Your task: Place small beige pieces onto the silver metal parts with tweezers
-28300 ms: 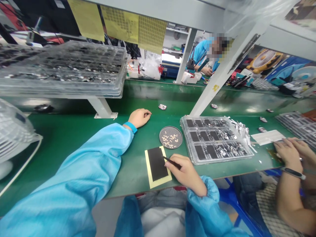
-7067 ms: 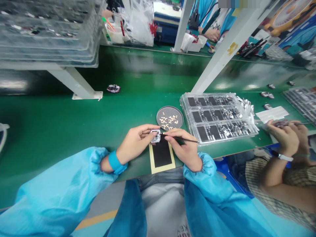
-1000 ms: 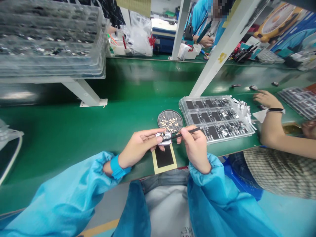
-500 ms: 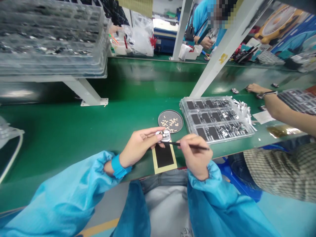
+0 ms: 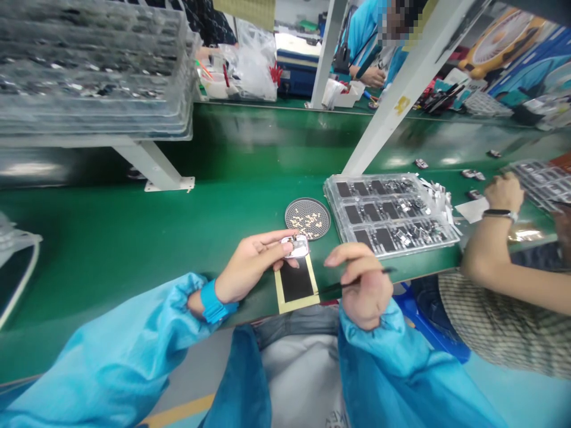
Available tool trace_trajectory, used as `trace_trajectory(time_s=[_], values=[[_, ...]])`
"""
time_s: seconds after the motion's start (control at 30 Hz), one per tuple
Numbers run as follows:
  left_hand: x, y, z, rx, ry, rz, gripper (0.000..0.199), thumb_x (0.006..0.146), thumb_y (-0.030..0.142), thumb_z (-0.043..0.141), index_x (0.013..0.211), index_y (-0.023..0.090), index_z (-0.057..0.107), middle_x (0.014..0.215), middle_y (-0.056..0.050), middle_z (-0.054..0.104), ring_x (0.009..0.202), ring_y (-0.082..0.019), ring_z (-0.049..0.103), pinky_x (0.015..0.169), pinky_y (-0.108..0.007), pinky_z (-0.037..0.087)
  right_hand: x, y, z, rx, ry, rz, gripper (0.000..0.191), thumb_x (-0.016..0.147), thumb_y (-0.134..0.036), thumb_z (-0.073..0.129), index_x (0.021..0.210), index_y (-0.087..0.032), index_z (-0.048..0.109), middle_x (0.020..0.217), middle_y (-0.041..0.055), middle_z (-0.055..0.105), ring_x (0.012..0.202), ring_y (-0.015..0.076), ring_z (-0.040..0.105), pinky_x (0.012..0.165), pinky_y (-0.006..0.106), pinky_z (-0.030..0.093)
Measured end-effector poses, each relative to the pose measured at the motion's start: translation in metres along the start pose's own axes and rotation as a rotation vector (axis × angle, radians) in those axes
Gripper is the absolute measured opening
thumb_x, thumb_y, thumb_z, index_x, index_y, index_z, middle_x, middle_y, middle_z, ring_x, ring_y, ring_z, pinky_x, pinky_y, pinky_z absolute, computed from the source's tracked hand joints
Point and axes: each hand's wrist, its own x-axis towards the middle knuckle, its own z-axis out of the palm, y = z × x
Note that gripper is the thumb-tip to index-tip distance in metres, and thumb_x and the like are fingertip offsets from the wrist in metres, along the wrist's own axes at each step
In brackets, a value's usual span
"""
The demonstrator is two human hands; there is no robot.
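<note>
My left hand pinches a small white rounded device housing between thumb and fingers. Small parts inside it are too fine to make out. To its right, my right hand is closed around slim black tweezers, whose tips point left and look blurred. Index finger and thumb of that hand stretch away from the tool. Below the housing lies a black pad with a yellow border. Just behind it sits a round perforated grey dish holding many tiny beige pieces.
A clear compartment tray of black screens and small electronics stands right of the dish. Stacked trays rest on a raised shelf at left. A slanted white post rises behind. At right, a co-worker's hand reaches over the green bench.
My right hand has drawn back from the housing, and the tweezers have swung down and away from it. My left hand stays put. The co-worker's hand has moved right and nearer.
</note>
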Motion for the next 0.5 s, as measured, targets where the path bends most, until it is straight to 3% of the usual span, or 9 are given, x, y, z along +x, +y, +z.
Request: trace_trajectory(time_s=[0.1, 0.17, 0.27, 0.5], values=[[-0.003, 0.001, 0.002, 0.020, -0.003, 0.059, 0.044, 0.090, 0.031, 0.079, 0.129, 0.014, 0.069, 0.093, -0.010, 0.077, 0.077, -0.013, 0.071, 0.067, -0.015, 0.052, 0.010, -0.003, 0.006, 0.079, 0.093, 0.191, 0.034, 0.107, -0.042, 0.041, 0.081, -0.024, 0.053, 0.077, 0.0020, 0.060, 0.060, 0.0150, 0.058, 0.058, 0.033, 0.051], [-0.005, 0.000, 0.002, 0.024, -0.018, 0.088, 0.046, 0.088, 0.028, 0.080, 0.130, 0.014, 0.068, 0.100, -0.010, 0.077, 0.082, -0.015, 0.073, 0.078, -0.019, 0.058, 0.016, -0.001, 0.010, 0.048, -0.005, 0.326, 0.016, 0.100, -0.040, 0.060, 0.096, -0.024, 0.061, 0.078, -0.0008, 0.058, 0.060, 0.0123, 0.054, 0.056, 0.028, 0.049], [-0.007, -0.005, 0.002, 0.028, -0.034, 0.111, 0.049, 0.087, 0.029, 0.082, 0.131, 0.014, 0.067, 0.109, -0.010, 0.075, 0.087, -0.017, 0.074, 0.086, -0.023, 0.061, 0.018, 0.006, 0.013, 0.003, -0.153, 0.457, 0.034, 0.086, -0.035, 0.078, 0.115, -0.023, 0.065, 0.090, 0.0010, 0.064, 0.071, 0.0130, 0.059, 0.064, 0.026, 0.052], [-0.004, -0.011, -0.001, 0.044, -0.034, 0.129, 0.049, 0.087, 0.030, 0.083, 0.131, 0.017, 0.067, 0.117, -0.010, 0.074, 0.095, -0.019, 0.074, 0.089, -0.023, 0.062, 0.011, 0.020, 0.016, 0.088, -0.156, 0.527, 0.031, 0.086, -0.038, 0.078, 0.110, -0.021, 0.069, 0.097, 0.0039, 0.073, 0.089, 0.0168, 0.070, 0.080, 0.028, 0.059]])
